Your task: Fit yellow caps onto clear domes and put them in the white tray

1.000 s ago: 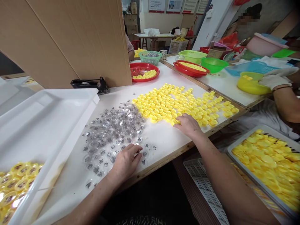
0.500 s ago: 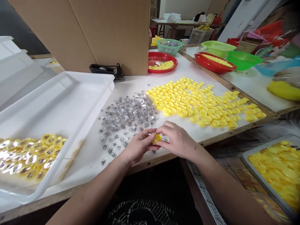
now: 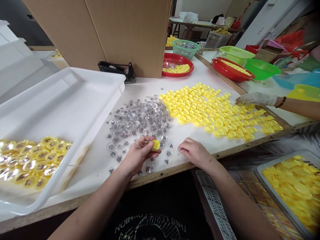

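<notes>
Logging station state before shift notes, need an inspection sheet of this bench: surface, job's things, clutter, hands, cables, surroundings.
Surface: white table, wooden front edge.
Job's things: yellow cap in left hand; clear domes heaped mid-table; yellow caps spread to the right; white tray at left with assembled pieces.
Clutter: black tape dispenser; red plate.
Hands: left hand pinching the cap; right hand resting flat on the table, holding nothing.
Cables: nothing seen.
Surroundings: cardboard panel behind; a co-worker's gloved hand on the caps; grey tray at lower right.
</notes>
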`<state>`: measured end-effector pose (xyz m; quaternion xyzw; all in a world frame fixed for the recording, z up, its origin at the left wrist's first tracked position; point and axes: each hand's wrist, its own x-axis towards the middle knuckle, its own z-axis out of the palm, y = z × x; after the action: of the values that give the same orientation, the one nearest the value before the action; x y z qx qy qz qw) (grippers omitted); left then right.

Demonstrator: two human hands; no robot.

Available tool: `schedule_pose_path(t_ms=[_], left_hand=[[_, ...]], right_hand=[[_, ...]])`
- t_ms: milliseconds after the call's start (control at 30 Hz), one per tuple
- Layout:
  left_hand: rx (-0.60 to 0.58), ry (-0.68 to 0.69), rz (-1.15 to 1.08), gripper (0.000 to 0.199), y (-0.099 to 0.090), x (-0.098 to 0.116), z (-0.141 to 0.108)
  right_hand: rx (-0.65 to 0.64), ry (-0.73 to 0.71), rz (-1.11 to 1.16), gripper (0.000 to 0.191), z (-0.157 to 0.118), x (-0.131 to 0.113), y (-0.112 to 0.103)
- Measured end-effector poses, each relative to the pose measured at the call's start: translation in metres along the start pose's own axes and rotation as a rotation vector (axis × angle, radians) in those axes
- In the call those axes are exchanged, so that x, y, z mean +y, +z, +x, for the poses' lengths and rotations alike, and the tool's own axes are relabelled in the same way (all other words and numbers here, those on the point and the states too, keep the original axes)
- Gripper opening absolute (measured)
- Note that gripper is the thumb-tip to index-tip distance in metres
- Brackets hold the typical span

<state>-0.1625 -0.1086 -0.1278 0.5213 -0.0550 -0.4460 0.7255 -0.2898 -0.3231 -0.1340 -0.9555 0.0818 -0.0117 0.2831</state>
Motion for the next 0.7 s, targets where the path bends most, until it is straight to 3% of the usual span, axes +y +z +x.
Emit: schedule_pose_path(t_ms=[100,167,267,333,567,700], left_hand=[[-0.029,-0.015,-0.024,0.036,-0.001,-0.002,0.0],[-0.041,-0.023,-0.022,0.036,-0.002,-0.002,-0.001],[-0.058,-0.039,-0.022,0.037,-0.001,-0.002,-0.001],[-0.075,-0.048,-0.029,0.036,0.001,-0.002,-0.001],[-0.106,0.0,-0.002,0.039,-0.001,-0.003,-0.002],[-0.059,0.005,0.005,0.037,-0.002,-0.004,0.0]], right_hand=[[0.032,0.023,0.067,0.011,-0.001,-0.01,-0.001],[0.036,0.063,0.236,0.012,-0.001,-0.021,-0.003],[-0.03,0.069,0.566,0.023,0.002,-0.039,-0.007],[-0.088,0.015,0.655,0.023,0.009,-0.049,-0.009],[-0.089,-0.095,0.603,0.028,0.034,-0.064,0.0],[0.05,-0.059,0.439,0.025,0.036,-0.077,0.01]])
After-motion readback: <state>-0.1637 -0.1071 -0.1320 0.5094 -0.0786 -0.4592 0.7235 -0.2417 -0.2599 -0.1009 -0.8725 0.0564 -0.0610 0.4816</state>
